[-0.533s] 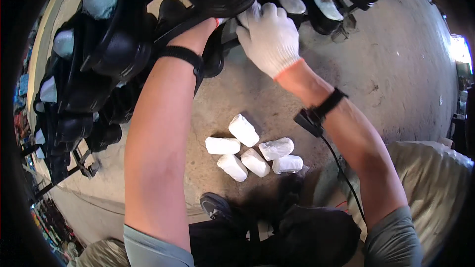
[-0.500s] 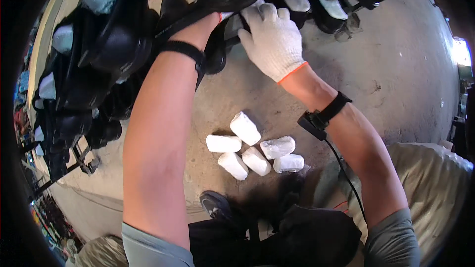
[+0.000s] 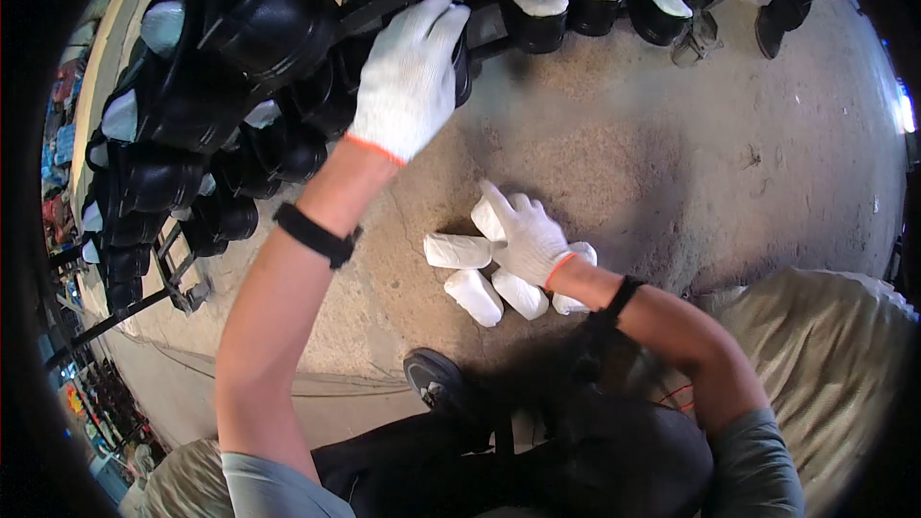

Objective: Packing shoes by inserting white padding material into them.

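Observation:
Both my hands wear white knitted gloves with orange cuffs. My left hand (image 3: 411, 77) is closed over a black shoe (image 3: 463, 72) on the rack; its thumb is hidden. Low over the floor, my right hand (image 3: 528, 238) has its fingers apart and reaches onto a white wrapped bundle (image 3: 487, 219) at the far side of a small group. Around it lie more white bundles (image 3: 459, 250), (image 3: 473, 297), partly covered by the hand. Black shoes (image 3: 532, 24) with white stuffing in their openings sit to the right of my left hand.
A dark metal rack bar (image 3: 384, 5) carries rows of black shoes (image 3: 173, 115) along the left and top. Pale woven sacks (image 3: 815, 355) stand at the lower right. Another person's dark-clad leg and shoe (image 3: 767, 34) show at the upper right. My own shoe (image 3: 436, 379) rests below the bundles.
My right hand has come down from the rack to the bundles on the floor. My left hand, largely hidden before, now shows over the black shoe. Another person's leg has come into view.

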Demonstrator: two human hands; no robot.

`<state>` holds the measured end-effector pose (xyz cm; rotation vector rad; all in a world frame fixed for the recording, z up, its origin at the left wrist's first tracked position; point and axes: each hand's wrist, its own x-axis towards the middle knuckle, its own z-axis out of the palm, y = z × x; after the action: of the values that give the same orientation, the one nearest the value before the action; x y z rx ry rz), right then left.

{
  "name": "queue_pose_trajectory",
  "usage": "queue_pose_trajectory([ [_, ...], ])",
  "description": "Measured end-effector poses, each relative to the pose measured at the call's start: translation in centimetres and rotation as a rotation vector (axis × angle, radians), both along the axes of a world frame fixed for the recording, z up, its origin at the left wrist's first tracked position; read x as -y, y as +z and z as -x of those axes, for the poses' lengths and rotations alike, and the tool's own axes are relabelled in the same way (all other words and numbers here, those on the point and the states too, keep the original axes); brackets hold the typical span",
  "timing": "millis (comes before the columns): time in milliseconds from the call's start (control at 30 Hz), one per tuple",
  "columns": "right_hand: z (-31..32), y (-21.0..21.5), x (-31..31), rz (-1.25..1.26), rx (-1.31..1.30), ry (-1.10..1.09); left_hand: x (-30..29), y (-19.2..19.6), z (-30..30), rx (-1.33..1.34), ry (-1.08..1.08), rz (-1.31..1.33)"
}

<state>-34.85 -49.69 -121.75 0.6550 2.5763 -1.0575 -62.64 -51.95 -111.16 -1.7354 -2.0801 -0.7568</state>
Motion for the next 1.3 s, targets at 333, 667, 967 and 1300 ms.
queue_pose_trajectory([
  [333,5.6,6.6,-4.7,0.211,-0.542,-0.454,-0.5,-1.1,7.6,0.248,0.183,0.377],
  [667,19.7,11.2,-10.3,-0.242,-0.795,-0.364,-5.7,-1.6,9.0,0.258,0.108,0.402],
  [967,19.4,11.3,-11.7,-0.590,-0.465,-0.184,-6.1,-3.9,9.9,0.125,0.054,0.333],
  [1300,19.5,7.5,-12.4,-0.784,-0.350,0.031,-5.8,-6.1,11.9,0.395,-0.074,0.283],
])
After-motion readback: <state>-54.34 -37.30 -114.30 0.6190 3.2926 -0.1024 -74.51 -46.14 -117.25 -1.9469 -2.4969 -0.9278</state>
